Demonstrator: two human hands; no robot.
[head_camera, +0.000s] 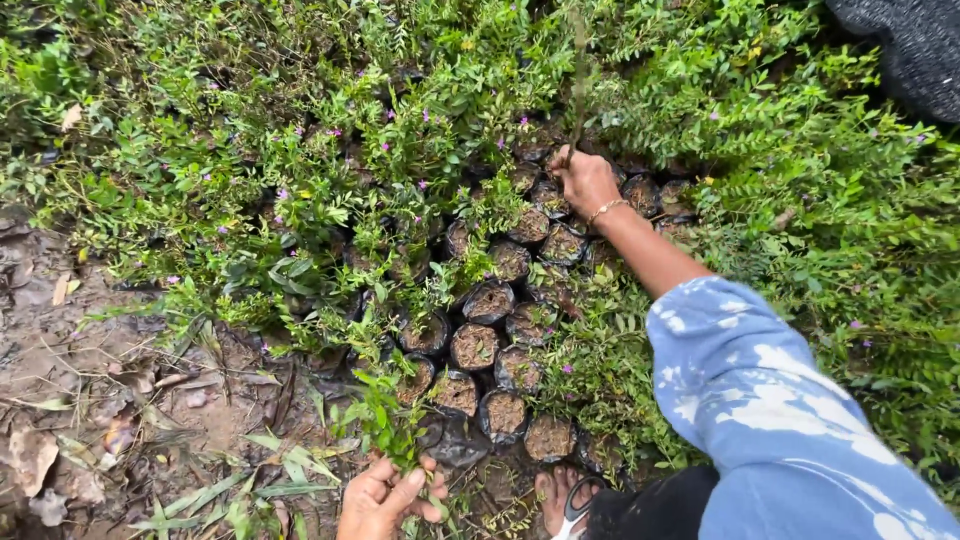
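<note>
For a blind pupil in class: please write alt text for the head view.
A right hand grips a thin upright plant stem above rows of small black soil-filled nursery bags, while the left hand holds a leafy green sprig.

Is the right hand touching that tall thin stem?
Touching: the head view shows the right hand closed round the base of the thin stem.

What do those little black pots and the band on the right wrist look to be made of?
Pots: probably thin, soft black plastic bags, since the rims look crumpled and slightly shiny; filled with brown soil. Wrist band: seemingly a gold-coloured metal chain, as it glints and looks linked, though it is too small to be sure.
</note>
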